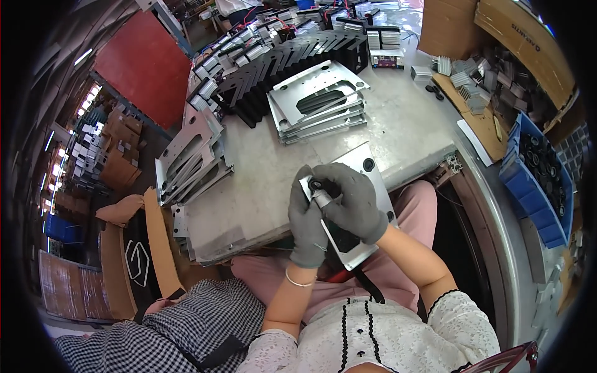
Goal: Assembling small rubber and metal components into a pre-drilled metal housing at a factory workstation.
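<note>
A silver sheet-metal bracket (380, 193) rests tilted between my lap and the table's near edge. My left hand (307, 221), in a grey glove, is closed round its upper left corner. My right hand (356, 202), also gloved, has its fingers bent against a black rubber grommet (315, 184) at that corner. Another black grommet (368, 165) sits in the bracket's upper right corner. My right hand covers the bracket's middle.
Similar brackets lie in a stack (320, 102) on the metal table (255, 168), with another pile (193, 155) at left. Black finned parts (292, 62) stand in a row behind. At right are a blue bin (538, 177) of black rings and a heap of small heat sinks (485, 78).
</note>
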`<state>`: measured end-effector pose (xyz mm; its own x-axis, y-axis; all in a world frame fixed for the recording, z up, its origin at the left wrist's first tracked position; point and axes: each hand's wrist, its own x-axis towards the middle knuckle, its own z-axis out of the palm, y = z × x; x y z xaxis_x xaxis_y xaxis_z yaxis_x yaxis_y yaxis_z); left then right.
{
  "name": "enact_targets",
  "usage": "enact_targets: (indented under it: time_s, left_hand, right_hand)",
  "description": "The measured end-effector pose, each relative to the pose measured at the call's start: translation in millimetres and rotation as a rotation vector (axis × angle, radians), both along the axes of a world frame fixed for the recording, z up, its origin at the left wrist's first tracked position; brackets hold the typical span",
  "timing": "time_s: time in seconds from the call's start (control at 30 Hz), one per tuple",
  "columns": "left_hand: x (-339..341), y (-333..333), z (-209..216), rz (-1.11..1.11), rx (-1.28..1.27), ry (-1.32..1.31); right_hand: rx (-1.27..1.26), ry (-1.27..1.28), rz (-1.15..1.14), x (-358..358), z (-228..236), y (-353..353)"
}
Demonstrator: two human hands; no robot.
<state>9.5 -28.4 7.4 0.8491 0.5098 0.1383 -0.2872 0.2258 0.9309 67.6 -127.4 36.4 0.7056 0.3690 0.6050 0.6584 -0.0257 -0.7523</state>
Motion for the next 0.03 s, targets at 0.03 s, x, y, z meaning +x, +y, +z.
enact_targets:
  time_s: [0.03]
  left_hand:
    - [1.3, 0.9, -3.2, -0.013, -0.047, -0.002]
  right_hand:
    - [-0.003, -0.097, -0.038, -0.5, 4.5, 1.9]
